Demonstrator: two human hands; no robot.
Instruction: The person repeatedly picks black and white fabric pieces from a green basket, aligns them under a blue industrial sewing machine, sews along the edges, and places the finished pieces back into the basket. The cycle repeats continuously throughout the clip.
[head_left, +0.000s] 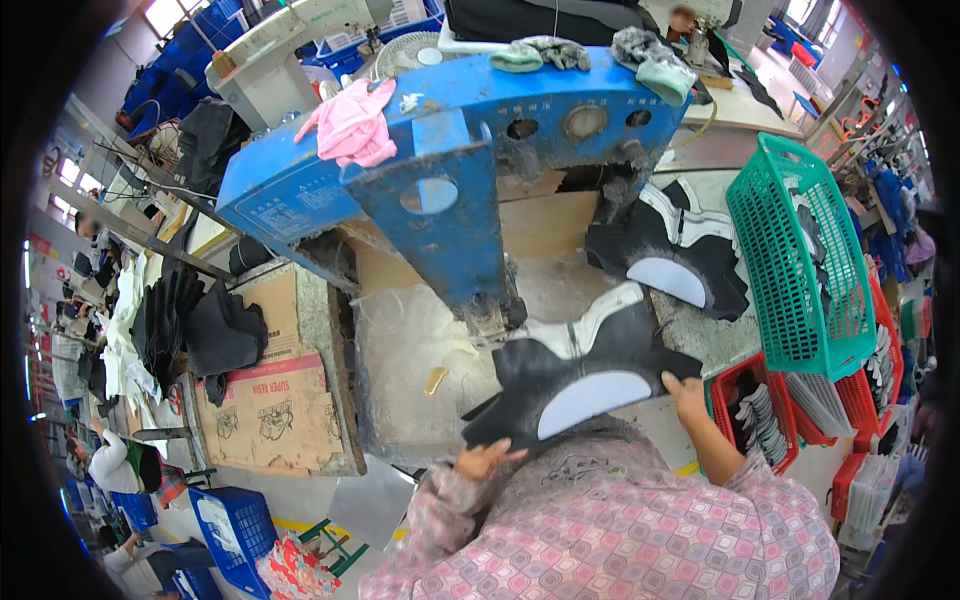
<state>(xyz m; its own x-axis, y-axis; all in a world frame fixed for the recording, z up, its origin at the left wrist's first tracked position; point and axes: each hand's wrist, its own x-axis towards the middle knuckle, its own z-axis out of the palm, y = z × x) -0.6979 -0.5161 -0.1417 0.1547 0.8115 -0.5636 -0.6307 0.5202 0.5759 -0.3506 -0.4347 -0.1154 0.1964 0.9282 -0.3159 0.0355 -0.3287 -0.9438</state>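
Note:
A flat black shoe upper (600,345) with white edging and a white half-moon patch (594,400) spans the space between my hands. My left hand (488,460) has its fingers closed on the lower left corner. At the right edge, my right hand (685,395) pinches the material between thumb and fingers. The far white edge of the upper lies close to the lower end of a blue machine arm (440,230); whether they touch, I cannot tell. Similar black pieces with white parts (675,250) lie beyond it, on the right side.
A worn blue machine (290,190) stands ahead, with a pink cloth (350,122) and gloves (540,54) on top. At the right are a green basket (800,260) and red crates (755,410). Cardboard (265,400) and dark pieces (225,330) lie left. Other people work far left.

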